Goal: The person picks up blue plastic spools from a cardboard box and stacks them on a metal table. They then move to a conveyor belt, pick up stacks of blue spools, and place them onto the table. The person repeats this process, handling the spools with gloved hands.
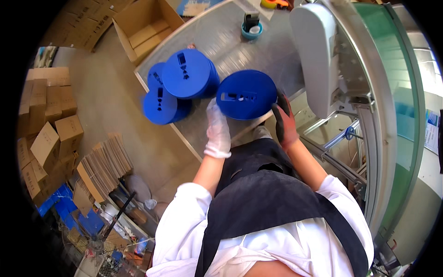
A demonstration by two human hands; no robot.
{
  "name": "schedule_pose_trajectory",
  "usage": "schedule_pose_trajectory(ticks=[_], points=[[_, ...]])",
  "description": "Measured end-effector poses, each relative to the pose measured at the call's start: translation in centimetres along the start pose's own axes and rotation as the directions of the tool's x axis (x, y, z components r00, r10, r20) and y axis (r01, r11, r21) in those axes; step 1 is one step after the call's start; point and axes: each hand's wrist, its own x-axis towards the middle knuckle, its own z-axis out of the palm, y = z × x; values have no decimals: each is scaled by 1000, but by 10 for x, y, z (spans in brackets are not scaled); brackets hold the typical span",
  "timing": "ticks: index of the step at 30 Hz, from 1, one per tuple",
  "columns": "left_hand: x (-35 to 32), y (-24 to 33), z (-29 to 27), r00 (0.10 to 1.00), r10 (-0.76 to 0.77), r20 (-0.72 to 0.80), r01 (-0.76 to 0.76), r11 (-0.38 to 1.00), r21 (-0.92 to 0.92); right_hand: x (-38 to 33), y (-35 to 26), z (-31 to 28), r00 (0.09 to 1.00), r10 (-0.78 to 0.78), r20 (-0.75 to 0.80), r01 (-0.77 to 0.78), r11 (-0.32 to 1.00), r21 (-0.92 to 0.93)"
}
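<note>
A blue round reel (pixel 246 94) with cut-out slots in its face is held between both hands above the near edge of a metal table (pixel 221 41). My left hand (pixel 218 131), in a white glove, grips its lower left rim. My right hand (pixel 284 122), in a dark and red glove, clasps its right rim. To the left on the table lie three more blue reels: a large one (pixel 188 74), a lower one (pixel 160 106) and one partly hidden behind (pixel 155 75).
A white machine housing (pixel 316 55) and a green conveyor frame (pixel 392 92) stand at the right. A teal tape dispenser (pixel 252 27) sits at the table's far side. An open cardboard box (pixel 143 30), stacked cartons (pixel 46 124) and flat cardboard (pixel 104 166) fill the floor at left.
</note>
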Motion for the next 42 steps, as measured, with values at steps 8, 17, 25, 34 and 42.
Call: schedule_pose_trajectory(ticks=[8,17,25,34,42], points=[[-55,135,58,960,158,230,-36,888,-458,-46,-119,-16,947,-255,195,-7,591,807],[-77,161,61,839,460,292,-271,818,-508,-67,-148,-21,977,-157,145,56,844,533],[-88,171,57,844,473,253,-291,800,-525,-67,-147,-13,973,-66,223,-94,765,637],[-92,179,41,835,487,257,-318,807,-497,-65,-148,1,961,5,277,-196,720,665],[-91,183,38,850,490,194,-376,822,-428,-65,-147,9,957,-3,290,-177,784,594]])
